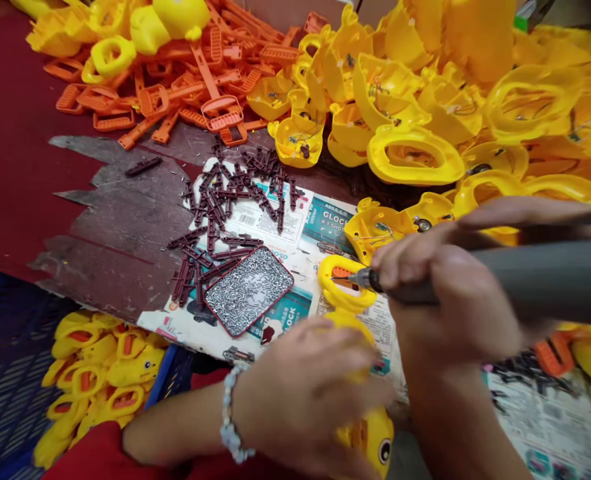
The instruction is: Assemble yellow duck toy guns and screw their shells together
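Observation:
My right hand (455, 300) is wrapped around a dark grey electric screwdriver (550, 277), which points left. The bit reaches into the ring-shaped handle (348, 300) of a yellow toy with an eye on its side (372, 433). An orange strip shows inside that ring. Blurred by motion, my left hand (315, 393), with a beaded bracelet at the wrist, lies over the toy's body with its fingers curved around it. Left of the handle, a shallow red-rimmed tray (250, 290) holds many small silver screws. Whether the bit touches a screw cannot be made out.
Dark maroon plastic strips (220, 200) lie scattered behind the tray on printed cardboard (320, 230). Orange slotted parts (165, 97) and yellow half shells (390, 87) with wires are heaped at the back. At lower left, a blue crate (5, 360) holds yellow toys (95, 380).

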`<control>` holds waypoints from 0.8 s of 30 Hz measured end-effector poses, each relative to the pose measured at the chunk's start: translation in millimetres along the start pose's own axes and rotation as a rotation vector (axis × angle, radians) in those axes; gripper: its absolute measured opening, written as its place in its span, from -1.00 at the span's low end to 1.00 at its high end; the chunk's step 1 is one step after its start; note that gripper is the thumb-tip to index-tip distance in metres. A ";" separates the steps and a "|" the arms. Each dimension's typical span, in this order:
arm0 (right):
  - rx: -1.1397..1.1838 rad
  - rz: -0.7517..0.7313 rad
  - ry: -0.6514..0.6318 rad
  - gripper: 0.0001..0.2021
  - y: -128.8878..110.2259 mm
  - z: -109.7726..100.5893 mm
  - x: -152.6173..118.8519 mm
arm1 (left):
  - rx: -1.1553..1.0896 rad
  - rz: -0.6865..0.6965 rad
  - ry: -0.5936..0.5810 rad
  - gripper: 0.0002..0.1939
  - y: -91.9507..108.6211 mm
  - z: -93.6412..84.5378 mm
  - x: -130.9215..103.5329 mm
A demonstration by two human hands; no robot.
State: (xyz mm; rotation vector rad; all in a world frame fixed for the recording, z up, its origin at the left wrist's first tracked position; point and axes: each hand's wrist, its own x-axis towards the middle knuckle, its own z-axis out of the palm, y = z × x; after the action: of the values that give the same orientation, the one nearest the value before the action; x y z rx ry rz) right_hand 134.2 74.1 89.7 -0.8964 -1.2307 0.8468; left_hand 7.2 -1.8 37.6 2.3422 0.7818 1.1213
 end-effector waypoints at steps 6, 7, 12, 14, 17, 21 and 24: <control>0.026 -0.038 -0.013 -0.75 11.0 14.9 1.3 | -0.013 0.295 0.001 -0.76 12.3 47.4 -20.8; 0.020 -0.032 -0.012 -0.75 9.6 14.8 0.8 | -0.015 0.289 0.009 -0.74 11.0 53.0 -21.9; 0.016 -0.020 -0.043 -0.76 8.7 12.4 1.7 | -0.022 0.252 0.075 -0.67 8.2 59.9 -20.4; 0.005 -0.004 -0.052 -0.76 11.3 12.0 1.7 | -0.029 0.234 0.101 -0.64 10.4 58.0 -16.9; -0.013 -0.020 -0.059 -0.77 15.7 11.8 1.7 | -0.056 0.200 0.107 -0.61 13.3 54.8 -11.2; 0.000 0.006 -0.036 -0.79 24.7 12.3 3.2 | -0.094 0.205 0.054 -0.65 12.3 56.4 -12.1; -0.026 0.069 0.120 -0.71 30.9 13.1 -1.0 | -0.121 0.224 -0.111 -0.74 8.3 63.9 -16.9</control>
State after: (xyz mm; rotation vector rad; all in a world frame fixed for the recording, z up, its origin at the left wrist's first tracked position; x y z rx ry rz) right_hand 119.5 87.4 62.6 -1.0017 -1.1142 0.8216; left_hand 52.2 -27.4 -4.2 2.4088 0.4091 1.0829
